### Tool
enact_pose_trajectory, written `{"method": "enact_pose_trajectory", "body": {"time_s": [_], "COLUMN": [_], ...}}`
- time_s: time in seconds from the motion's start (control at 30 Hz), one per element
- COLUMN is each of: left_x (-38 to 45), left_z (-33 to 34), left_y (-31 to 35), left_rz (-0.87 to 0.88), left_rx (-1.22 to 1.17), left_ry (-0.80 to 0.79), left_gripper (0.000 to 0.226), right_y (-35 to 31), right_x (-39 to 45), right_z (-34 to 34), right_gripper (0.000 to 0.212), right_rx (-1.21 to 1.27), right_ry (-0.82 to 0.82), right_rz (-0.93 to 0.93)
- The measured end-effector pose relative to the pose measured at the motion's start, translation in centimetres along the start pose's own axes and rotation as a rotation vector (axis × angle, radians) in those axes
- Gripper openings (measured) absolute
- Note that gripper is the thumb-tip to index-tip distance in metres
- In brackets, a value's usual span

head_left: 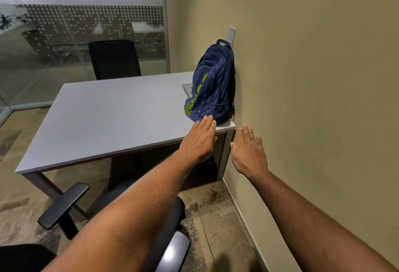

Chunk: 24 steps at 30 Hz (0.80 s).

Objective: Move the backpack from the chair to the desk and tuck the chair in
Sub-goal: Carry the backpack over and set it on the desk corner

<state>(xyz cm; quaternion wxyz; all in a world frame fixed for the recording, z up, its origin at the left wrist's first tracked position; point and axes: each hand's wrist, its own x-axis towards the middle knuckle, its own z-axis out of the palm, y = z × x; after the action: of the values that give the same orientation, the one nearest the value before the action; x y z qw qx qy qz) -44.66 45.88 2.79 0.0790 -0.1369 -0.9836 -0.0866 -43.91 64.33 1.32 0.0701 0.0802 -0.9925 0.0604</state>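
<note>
A navy backpack [212, 86] with lime-green lettering stands upright on the right end of the grey desk [103, 118], leaning against the beige wall. My left hand [199, 142] is stretched out flat, its fingertips just short of the bag's base, over the desk's near right corner. My right hand [249, 153] hovers open beside that corner, close to the wall, holding nothing. The black office chair [64, 204] sits below my arms, pulled out from the desk, its left armrest and part of the seat showing.
A second black chair [114, 59] stands behind the desk's far side, in front of a frosted glass partition [54, 40]. A wall plate [231, 35] is above the bag. A cable grommet [187, 89] lies in the desktop by the bag. Patterned carpet [216, 211] covers the floor.
</note>
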Motion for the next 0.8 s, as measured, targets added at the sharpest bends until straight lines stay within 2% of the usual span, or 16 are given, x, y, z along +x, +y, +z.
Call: {"method": "enact_pose_trajectory", "body": {"time_s": [0.27, 0.43, 0.6, 0.8], "left_x": [-7.9, -11.8, -14.5, -18.6], "left_z": [-2.2, -3.4, -4.8, -5.3], "left_y": [-5.9, -8.1, -9.7, -11.8], "left_rz": [0.146, 0.176, 0.153, 0.081], "left_rx": [-0.013, 0.007, 0.04, 0.084], "left_ry": [-0.005, 0.028, 0.107, 0.077], "left_gripper": [0.061, 0.062, 0.064, 0.065], "right_y": [-10.3, -14.3, -16.1, -18.1], "right_x": [-6.8, -10.9, -13.3, -14.6], "right_z": [0.1, -0.6, -1.8, -0.8], "right_gripper": [0.063, 0.064, 0.064, 0.069], "right_rx": [-0.013, -0.061, -0.108, -0.079], "right_ry": [0.02, 0.048, 0.069, 0.055], "right_rz": [0.101, 0.135, 0.157, 0.145]}}
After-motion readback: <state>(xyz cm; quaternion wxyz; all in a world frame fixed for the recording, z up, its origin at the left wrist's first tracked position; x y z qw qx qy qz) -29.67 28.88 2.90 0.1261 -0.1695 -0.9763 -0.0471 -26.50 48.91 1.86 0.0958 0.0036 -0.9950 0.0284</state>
